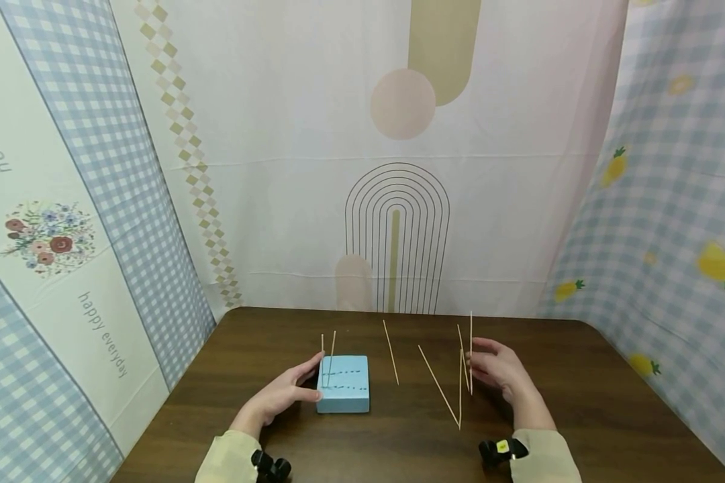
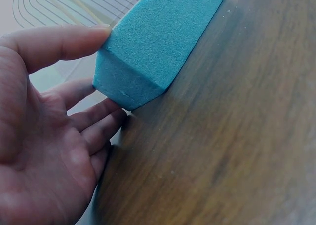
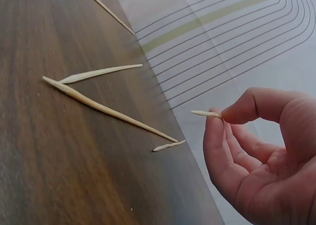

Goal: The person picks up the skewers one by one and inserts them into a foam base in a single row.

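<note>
A light-blue foam block [image 1: 355,373] lies on the brown table, with rows of small dark holes in its top. Two thin wooden sticks [image 1: 331,352] stand upright in its left part. My left hand [image 1: 280,394] grips the block's left side, the thumb at the near corner and the index finger toward the far one. In the left wrist view, the thumb presses the edge of the block [image 2: 153,42] while other fingers touch its side. Off to the right, my right hand [image 1: 500,369] pinches another wooden stick [image 1: 471,329] upright between thumb and index finger; the right wrist view shows its pointed end [image 3: 201,113].
Several loose sticks lie on the table [image 1: 399,443] between block and right hand: one alone [image 1: 391,352], two meeting in a V [image 1: 439,388], another [image 1: 461,342] close to the right fingers. Patterned cloths [image 1: 290,201] hang behind and at both sides.
</note>
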The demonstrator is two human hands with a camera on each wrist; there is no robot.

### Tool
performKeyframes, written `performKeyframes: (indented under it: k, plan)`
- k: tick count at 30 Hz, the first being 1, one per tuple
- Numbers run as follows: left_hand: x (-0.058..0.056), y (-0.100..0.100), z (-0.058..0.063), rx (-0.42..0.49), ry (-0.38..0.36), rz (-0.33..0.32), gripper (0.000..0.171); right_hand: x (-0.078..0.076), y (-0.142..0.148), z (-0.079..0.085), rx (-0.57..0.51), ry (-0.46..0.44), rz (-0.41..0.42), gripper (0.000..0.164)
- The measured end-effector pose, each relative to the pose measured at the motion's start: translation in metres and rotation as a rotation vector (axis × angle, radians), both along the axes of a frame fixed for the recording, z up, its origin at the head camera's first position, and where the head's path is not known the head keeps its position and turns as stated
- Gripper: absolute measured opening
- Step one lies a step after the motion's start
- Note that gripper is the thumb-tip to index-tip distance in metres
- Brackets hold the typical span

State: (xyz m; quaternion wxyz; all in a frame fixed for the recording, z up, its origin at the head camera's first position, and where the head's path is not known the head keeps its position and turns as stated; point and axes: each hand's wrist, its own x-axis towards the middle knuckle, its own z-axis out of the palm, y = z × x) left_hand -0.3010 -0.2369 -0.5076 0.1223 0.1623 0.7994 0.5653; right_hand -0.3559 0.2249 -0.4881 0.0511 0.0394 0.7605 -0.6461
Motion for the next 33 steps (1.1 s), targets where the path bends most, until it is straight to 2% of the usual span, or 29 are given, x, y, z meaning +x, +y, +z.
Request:
performKeyframes:
  k: [6,19,24,33]
  plan:
    - [0.0,0.0,0.0,0.002,0.001,-0.002,0.092,0.001,-0.007,0.004,-0.06,0.016,0.042,0.067]
    - [0.001,0.0,0.001,-0.005,-0.009,0.007,0.093,0.001,-0.023,0.01,-0.097,0.054,0.104,0.07]
    - [0.001,0.0,0.001,-0.004,-0.011,0.005,0.093,0.003,-0.03,0.014,-0.084,0.072,0.119,0.065]
    - [0.0,0.0,0.0,-0.01,0.002,-0.005,0.093,0.004,-0.038,0.017,-0.066,0.157,0.112,0.056]
